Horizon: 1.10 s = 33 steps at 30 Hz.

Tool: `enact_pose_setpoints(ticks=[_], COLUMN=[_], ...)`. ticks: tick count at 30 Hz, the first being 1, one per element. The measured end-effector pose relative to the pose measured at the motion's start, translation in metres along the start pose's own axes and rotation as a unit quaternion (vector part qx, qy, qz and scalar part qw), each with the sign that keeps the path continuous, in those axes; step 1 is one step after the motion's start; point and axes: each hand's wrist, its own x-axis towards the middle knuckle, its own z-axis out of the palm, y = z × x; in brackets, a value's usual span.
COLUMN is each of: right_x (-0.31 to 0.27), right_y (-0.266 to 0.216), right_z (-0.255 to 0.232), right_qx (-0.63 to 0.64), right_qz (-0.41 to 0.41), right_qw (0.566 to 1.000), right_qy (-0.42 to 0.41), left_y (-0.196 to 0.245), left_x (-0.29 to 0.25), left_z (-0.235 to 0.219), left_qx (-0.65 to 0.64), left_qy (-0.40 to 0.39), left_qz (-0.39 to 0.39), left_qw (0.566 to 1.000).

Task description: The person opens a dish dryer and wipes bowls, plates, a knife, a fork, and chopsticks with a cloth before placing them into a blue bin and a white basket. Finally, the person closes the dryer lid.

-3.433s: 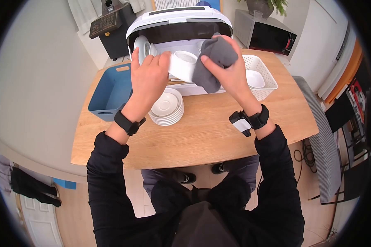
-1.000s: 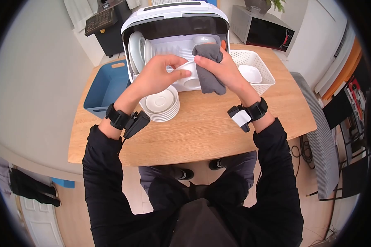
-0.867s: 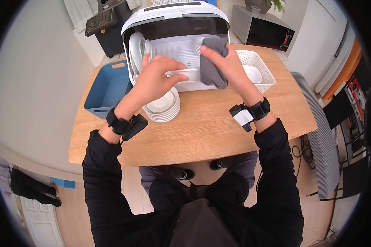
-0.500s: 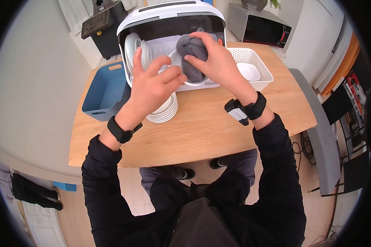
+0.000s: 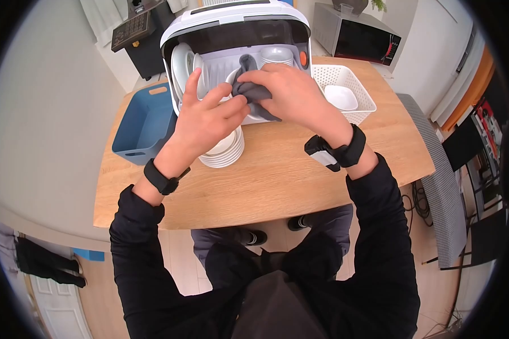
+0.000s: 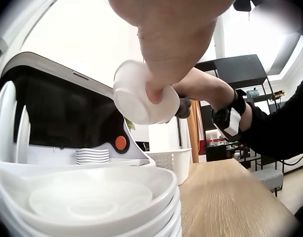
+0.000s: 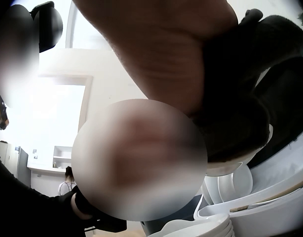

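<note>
My left hand (image 5: 206, 121) grips a white bowl (image 6: 134, 101) by its rim, tilted above the stack of white saucers (image 5: 224, 153). In the left wrist view its thumb reaches over the rim. A bunched dark grey cloth (image 5: 250, 89) is in my right hand (image 5: 294, 97), pressed into the bowl from the right. The two hands nearly meet there and hide most of the bowl in the head view. The right wrist view shows the cloth (image 7: 235, 123) as a dark mass, with a blurred patch over the middle.
Behind the hands stands a white dish box (image 5: 232, 21), lid raised, with upright plates (image 5: 181, 65) and a stack of small dishes (image 5: 277, 55). A blue basket (image 5: 131, 133) is left; a white perforated basket (image 5: 363, 96) holding a white dish (image 5: 340, 98) is right.
The left hand has turned the bowl from sideways to opening toward the right hand. The cloth has gone from the bowl's outside to its inside, and the right hand has shifted left.
</note>
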Motion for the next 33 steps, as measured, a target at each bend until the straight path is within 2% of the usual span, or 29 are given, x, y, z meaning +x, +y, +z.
enact_pose_setpoints(ticks=[2, 5, 6, 8, 12, 13, 16, 20, 24, 27, 30, 33], right_x=[-0.002, -0.011, -0.016, -0.027, -0.037, -0.038, -0.045, -0.046, -0.052, -0.053, -0.058, -0.061], right_y=[0.005, 0.014, 0.016, 0.022, 0.049, 0.052, 0.056, 0.054, 0.065, 0.077, 0.083, 0.082], right_z=[-0.005, -0.011, -0.012, -0.015, -0.029, -0.033, -0.026, -0.027, -0.019, -0.013, -0.018, -0.032], right_qx=[0.054, -0.024, -0.017, -0.003, 0.035, 0.056, 0.32, 0.397, 0.321, 0.333, 0.309, 0.273], right_qz=[0.002, 0.048, 0.086, 0.158, 0.257, 0.265, 0.221, 0.31, 0.279, 0.261, 0.269, 0.27], right_qw=[0.996, 0.988, 0.992, 0.987, 0.965, 0.957, 0.918, 0.864, 0.905, 0.906, 0.912, 0.923], right_qy=[-0.068, -0.143, -0.095, 0.001, -0.046, -0.101, -0.074, -0.024, -0.012, 0.027, 0.029, 0.004], left_y=[0.003, 0.007, 0.007, 0.005, 0.004, 0.005, 0.013, 0.023, 0.034, 0.044, 0.047, 0.038], left_x=[-0.002, -0.006, -0.006, -0.007, -0.001, 0.001, 0.011, 0.02, 0.029, 0.032, 0.042, 0.048], left_z=[-0.001, 0.0, 0.001, 0.003, 0.004, 0.004, 0.007, 0.013, 0.023, 0.026, 0.019, 0.017], left_qx=[-0.017, -0.028, -0.028, -0.026, -0.06, -0.068, -0.085, -0.097, -0.105, -0.111, -0.203, -0.214], left_qy=[-0.023, -0.07, -0.086, -0.067, -0.029, -0.023, -0.005, 0.006, 0.009, -0.015, -0.012, -0.016], left_qz=[0.002, 0.0, -0.001, -0.016, -0.049, -0.061, -0.079, -0.061, -0.031, -0.003, -0.069, -0.208], left_qw=[1.0, 0.997, 0.996, 0.997, 0.997, 0.996, 0.993, 0.993, 0.994, 0.994, 0.977, 0.954])
